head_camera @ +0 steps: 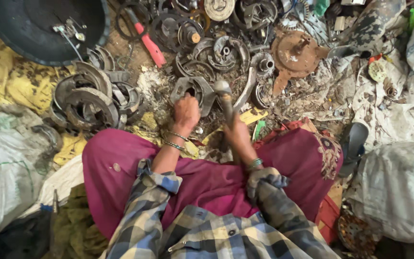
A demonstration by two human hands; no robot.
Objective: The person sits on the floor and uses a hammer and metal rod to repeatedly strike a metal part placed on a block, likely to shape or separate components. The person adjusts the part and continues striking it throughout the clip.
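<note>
Checked sleeves frame the right hand (238, 134), fingers wrapped around a hammer (226, 98) whose blurred grey steel head is raised over the scrap. Just left, the left hand (186, 112) closes on a curved, rusty brake shoe (192, 91) on the dirt. White woven sacks (398, 187) lie right; a red-handled tool (150, 45) lies beyond.

Dull grey metal hammer (224, 91), rusty rough brake shoes (89, 103), matt magenta cloth (120, 168), glossy red plastic handle (150, 47)

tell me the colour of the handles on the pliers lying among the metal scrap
Red handles on the pliers, clearest in the head view, upper left of centre.
</note>
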